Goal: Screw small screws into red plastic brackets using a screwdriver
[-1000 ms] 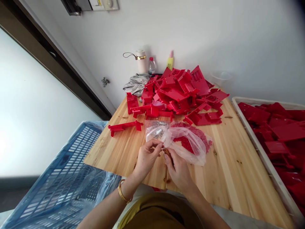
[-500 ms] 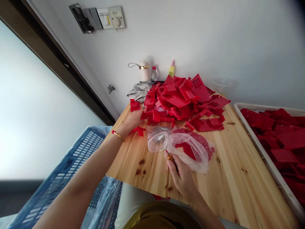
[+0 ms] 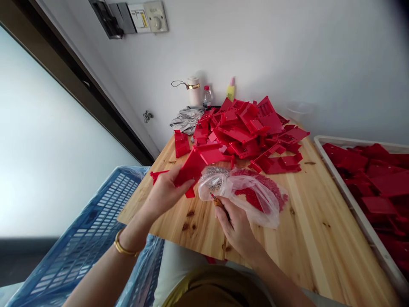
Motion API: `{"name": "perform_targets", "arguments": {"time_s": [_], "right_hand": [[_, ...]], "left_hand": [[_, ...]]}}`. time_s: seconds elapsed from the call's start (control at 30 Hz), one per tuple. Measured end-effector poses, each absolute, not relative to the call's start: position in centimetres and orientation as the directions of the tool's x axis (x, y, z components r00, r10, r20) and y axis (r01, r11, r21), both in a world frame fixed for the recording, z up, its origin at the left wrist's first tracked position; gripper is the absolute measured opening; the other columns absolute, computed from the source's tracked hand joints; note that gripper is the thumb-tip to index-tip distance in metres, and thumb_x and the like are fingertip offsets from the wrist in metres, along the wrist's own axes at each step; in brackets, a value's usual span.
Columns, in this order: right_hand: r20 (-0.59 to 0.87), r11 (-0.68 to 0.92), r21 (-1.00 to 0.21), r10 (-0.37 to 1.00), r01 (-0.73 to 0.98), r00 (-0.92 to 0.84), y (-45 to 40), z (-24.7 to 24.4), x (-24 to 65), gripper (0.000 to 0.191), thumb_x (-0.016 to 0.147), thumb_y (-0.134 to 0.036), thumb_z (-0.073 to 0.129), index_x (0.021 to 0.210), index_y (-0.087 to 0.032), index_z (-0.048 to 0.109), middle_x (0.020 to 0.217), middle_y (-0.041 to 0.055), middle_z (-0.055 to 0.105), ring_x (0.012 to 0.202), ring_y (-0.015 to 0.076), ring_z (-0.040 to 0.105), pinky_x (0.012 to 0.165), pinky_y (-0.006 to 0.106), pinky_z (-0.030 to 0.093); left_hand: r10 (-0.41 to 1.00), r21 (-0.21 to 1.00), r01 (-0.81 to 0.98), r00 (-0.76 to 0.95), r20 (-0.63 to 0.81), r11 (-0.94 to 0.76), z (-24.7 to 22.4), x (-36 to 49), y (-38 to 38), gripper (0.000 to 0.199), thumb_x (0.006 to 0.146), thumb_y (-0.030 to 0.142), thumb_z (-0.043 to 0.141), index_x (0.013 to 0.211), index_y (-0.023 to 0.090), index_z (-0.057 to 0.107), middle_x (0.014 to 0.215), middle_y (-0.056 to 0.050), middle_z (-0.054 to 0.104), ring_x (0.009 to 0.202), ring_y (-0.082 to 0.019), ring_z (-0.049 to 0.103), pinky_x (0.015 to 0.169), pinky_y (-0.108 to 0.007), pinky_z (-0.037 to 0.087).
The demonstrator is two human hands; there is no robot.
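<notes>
My left hand [image 3: 166,192] is closed on a red plastic part [image 3: 193,164], held tilted above the left side of the wooden table [image 3: 204,234]. Between the thumb and fingers of my right hand [image 3: 234,224] is a small tool with a brown handle [image 3: 220,204], its tip pointing up and left. Just beyond that tip lies a clear bag of small metal pieces [image 3: 215,181]. Beside it a clear bag [image 3: 271,215] holds small red pieces [image 3: 252,198]. A large heap of red plastic parts [image 3: 238,130] covers the back of the table.
A white tray [image 3: 348,202] of red parts stands at the right, a blue crate [image 3: 79,234] at the left. Along the wall are a pale cup [image 3: 194,94], a small bottle [image 3: 207,98], a yellow tube [image 3: 230,90], grey cloth [image 3: 187,120] and a clear bowl [image 3: 299,110].
My left hand has come back from the heap toward me, lifting a red part. My right hand, still holding the tool, has shifted slightly left and up.
</notes>
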State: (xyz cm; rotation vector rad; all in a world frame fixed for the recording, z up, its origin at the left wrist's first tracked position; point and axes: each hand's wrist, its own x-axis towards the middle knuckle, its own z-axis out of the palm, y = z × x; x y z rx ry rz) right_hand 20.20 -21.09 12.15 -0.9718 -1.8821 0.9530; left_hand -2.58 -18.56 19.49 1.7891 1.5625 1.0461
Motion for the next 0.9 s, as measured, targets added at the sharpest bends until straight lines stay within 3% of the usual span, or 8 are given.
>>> {"name": "perform_targets", "arguments": {"time_s": [0.17, 0.37, 0.6, 0.67, 0.73, 0.8, 0.9], "right_hand": [[0.324, 0.459, -0.82, 0.865, 0.341, -0.384, -21.0, 12.1, 19.7, 0.027, 0.104, -0.029, 0.044, 0.116, -0.015, 0.064, 0.093, 0.0078, 0.075, 0.079, 0.0189, 0.07, 0.074, 0.028, 0.053], [0.334, 0.484, -0.763, 0.863, 0.428, -0.379, -21.6, 11.3, 20.2, 0.026, 0.104, -0.028, 0.046, 0.113, -0.013, 0.065, 0.093, 0.0092, 0.077, 0.077, 0.0213, 0.073, 0.069, 0.029, 0.053], [0.413, 0.593, -0.528, 0.805, 0.608, -0.426, -22.3, 11.5, 19.8, 0.028, 0.104, -0.022, 0.041, 0.115, -0.01, 0.065, 0.098, 0.0151, 0.077, 0.077, 0.025, 0.075, 0.066, 0.033, 0.052], [0.406, 0.597, -0.484, 0.801, 0.64, -0.44, -22.5, 11.7, 19.8, 0.028, 0.105, -0.023, 0.04, 0.115, -0.011, 0.064, 0.095, 0.0152, 0.077, 0.075, 0.025, 0.074, 0.063, 0.032, 0.05], [0.362, 0.581, -0.534, 0.814, 0.615, -0.455, -22.7, 12.0, 19.8, 0.028, 0.104, -0.023, 0.039, 0.114, -0.012, 0.064, 0.094, 0.014, 0.076, 0.076, 0.0249, 0.073, 0.063, 0.032, 0.048], [0.262, 0.511, -0.669, 0.842, 0.539, -0.472, -22.7, 12.5, 20.0, 0.027, 0.104, -0.025, 0.038, 0.107, -0.015, 0.063, 0.089, 0.0114, 0.073, 0.077, 0.024, 0.071, 0.064, 0.032, 0.046], [0.001, 0.214, -0.906, 0.864, 0.365, -0.504, -22.2, 13.2, 20.5, 0.027, 0.102, -0.036, 0.04, 0.091, -0.02, 0.058, 0.071, 0.003, 0.061, 0.063, 0.0177, 0.06, 0.058, 0.028, 0.041]], "left_hand": [[0.989, 0.825, 0.548, 0.026, 0.146, -0.136, 16.9, 0.3, -21.3, 0.027, 0.09, 0.033, 0.066, 0.112, 0.017, 0.069, 0.094, -0.006, 0.076, 0.08, -0.02, 0.071, 0.07, -0.03, 0.057], [0.98, 0.786, 0.587, 0.078, 0.183, -0.193, 15.9, 1.2, -22.4, 0.018, 0.093, 0.028, 0.063, 0.106, 0.018, 0.068, 0.081, -0.002, 0.073, 0.066, -0.015, 0.064, 0.061, -0.025, 0.052], [0.935, 0.653, 0.704, 0.048, 0.35, -0.28, 14.2, 2.4, -23.3, 0.027, 0.091, 0.018, 0.06, 0.117, 0.018, 0.063, 0.095, -0.007, 0.073, 0.084, -0.019, 0.069, 0.073, -0.028, 0.054], [0.927, 0.66, 0.7, 0.007, 0.376, -0.273, 13.9, 2.7, -23.7, 0.025, 0.091, 0.017, 0.059, 0.116, 0.018, 0.063, 0.092, -0.006, 0.072, 0.08, -0.017, 0.068, 0.071, -0.026, 0.054], [0.923, 0.679, 0.687, -0.033, 0.383, -0.258, 13.7, 3.0, -24.3, 0.022, 0.091, 0.017, 0.06, 0.113, 0.018, 0.063, 0.085, -0.003, 0.07, 0.069, -0.014, 0.065, 0.065, -0.023, 0.052], [0.921, 0.693, 0.678, -0.06, 0.384, -0.244, 13.5, 3.2, -24.7, 0.021, 0.091, 0.017, 0.06, 0.112, 0.018, 0.063, 0.079, -0.001, 0.067, 0.06, -0.012, 0.06, 0.06, -0.022, 0.05], [0.909, 0.692, 0.665, -0.046, 0.413, -0.281, 13.3, 3.4, -25.2, 0.024, 0.092, 0.015, 0.06, 0.115, 0.02, 0.062, 0.081, -0.001, 0.067, 0.064, -0.012, 0.061, 0.062, -0.021, 0.05]]}}
